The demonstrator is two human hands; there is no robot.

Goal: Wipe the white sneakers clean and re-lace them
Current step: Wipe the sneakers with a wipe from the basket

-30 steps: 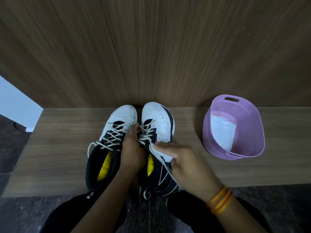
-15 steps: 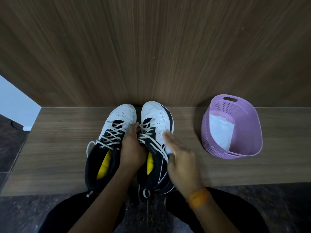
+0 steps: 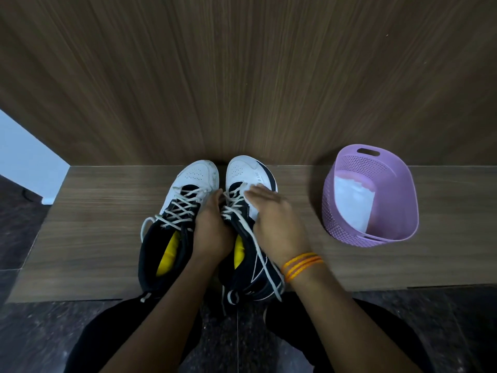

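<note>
On the wood-grain ledge, against a matching wall panel, the two sneakers stand side by side with their toes to the wall. The left sneaker has a white perforated toe, a black tongue and collar, and off-white laces criss-crossed up the front. A yellow insole shows inside. The right sneaker looks alike, with a dark stripe and small lettering along its outer toe. Its lace is partly slack, and one loose lace end trails down over the black heel to the ledge's front edge.

The left hand sits between the pair, fingers curled down into the gap, grasping the inner side of the right sneaker. The right hand, orange bands at the wrist, lies flat with straight fingers pressed on that sneaker's outer side. White shows under the fingers, but whether it is a wipe or the shoe's panel cannot be told.

A lilac perforated basket stands well apart to the right, with a white packet leaning inside.
</note>
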